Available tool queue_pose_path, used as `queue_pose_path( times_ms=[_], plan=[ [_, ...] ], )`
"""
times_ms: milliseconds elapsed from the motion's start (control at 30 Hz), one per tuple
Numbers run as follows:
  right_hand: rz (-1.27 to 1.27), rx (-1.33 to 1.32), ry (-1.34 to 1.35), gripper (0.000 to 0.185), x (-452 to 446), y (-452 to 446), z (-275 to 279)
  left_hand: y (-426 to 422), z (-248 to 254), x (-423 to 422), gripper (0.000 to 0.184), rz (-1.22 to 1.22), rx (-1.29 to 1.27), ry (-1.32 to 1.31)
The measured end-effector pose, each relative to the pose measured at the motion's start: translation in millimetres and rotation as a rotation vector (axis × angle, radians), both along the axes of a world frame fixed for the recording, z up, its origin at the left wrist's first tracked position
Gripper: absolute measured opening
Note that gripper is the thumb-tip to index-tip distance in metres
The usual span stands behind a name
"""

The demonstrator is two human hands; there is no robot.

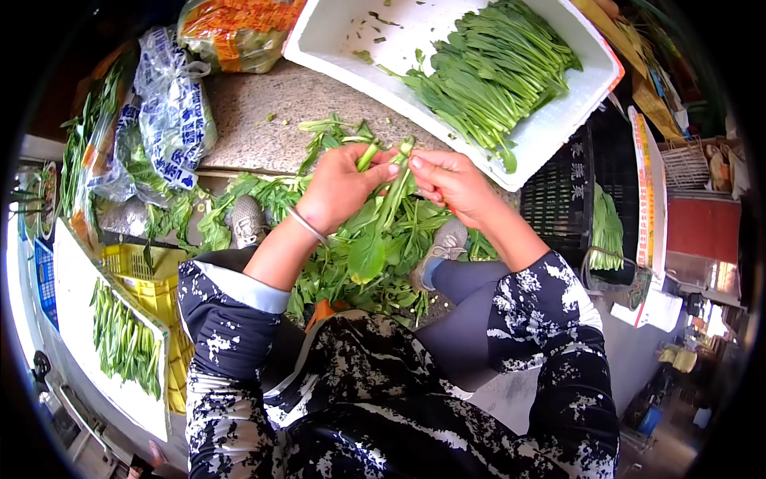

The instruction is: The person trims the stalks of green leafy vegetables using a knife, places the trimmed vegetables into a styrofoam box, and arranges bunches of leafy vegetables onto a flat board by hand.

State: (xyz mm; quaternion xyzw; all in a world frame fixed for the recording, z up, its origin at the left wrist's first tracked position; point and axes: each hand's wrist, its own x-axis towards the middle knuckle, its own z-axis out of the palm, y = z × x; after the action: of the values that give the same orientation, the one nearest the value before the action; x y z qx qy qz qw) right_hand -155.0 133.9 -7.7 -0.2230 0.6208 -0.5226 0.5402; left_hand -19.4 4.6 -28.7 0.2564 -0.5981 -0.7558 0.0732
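My left hand [341, 182], with a bangle at its wrist, is closed around the stem of a leafy green vegetable [392, 203]. Its thick stem end points up and away from me, and its leaves hang down towards my lap. Fingers of my right hand [456, 182] pinch the same vegetable near the stem end. A small red spot shows under the right fingers, but I cannot make out what it is. Below both hands lies a heap of loose leafy greens [351, 275] on the ground between my shoes.
Beyond my hands, a white foam box [383, 84] holds neatly lined-up greens [503, 72]. Plastic bags of vegetables [171, 104] stand at the upper left. Left of me are a yellow crate [148, 263] and another foam box [76, 319] with greens. A black crate [554, 188] stands right.
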Motion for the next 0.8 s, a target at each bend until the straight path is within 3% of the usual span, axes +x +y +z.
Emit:
queue_pose_path(
  times_ms=[100, 267, 333, 400, 467, 533, 633, 800],
  plan=[
    [0.013, 0.065, 0.001, 0.031, -1, 2, -13, -2, -8, 2, 0.014, -0.066, -0.188, -0.099],
    [0.246, 0.337, -0.054, 0.045, -32, 6, -19, -4, 12, 7, 0.013, -0.045, -0.017, -0.094],
    [0.332, 0.342, 0.236, 0.042, -47, 3, -2, -6, -4, 8, 0.014, 0.015, -0.044, 0.004],
    [-0.002, 0.402, 0.692, 0.046, -95, 0, -32, -6, -9, 9, 0.013, 0.019, -0.084, 0.019],
    [-0.174, 0.684, 1.261, 0.037, -141, 14, -60, -8, -14, 9, 0.015, 0.013, -0.111, -0.009],
    [-0.226, 0.886, 1.287, 0.025, -163, 33, -82, -9, -17, 8, 0.016, 0.033, -0.1, 0.011],
    [-0.104, 0.912, 1.363, 0.018, -168, 45, -98, -11, -11, 8, 0.01, 0.012, -0.112, -0.037],
    [-0.159, 0.852, 1.393, 0.023, -163, 30, -46, -14, -8, 9, 0.014, 0.103, -0.16, 0.025]
  ],
)
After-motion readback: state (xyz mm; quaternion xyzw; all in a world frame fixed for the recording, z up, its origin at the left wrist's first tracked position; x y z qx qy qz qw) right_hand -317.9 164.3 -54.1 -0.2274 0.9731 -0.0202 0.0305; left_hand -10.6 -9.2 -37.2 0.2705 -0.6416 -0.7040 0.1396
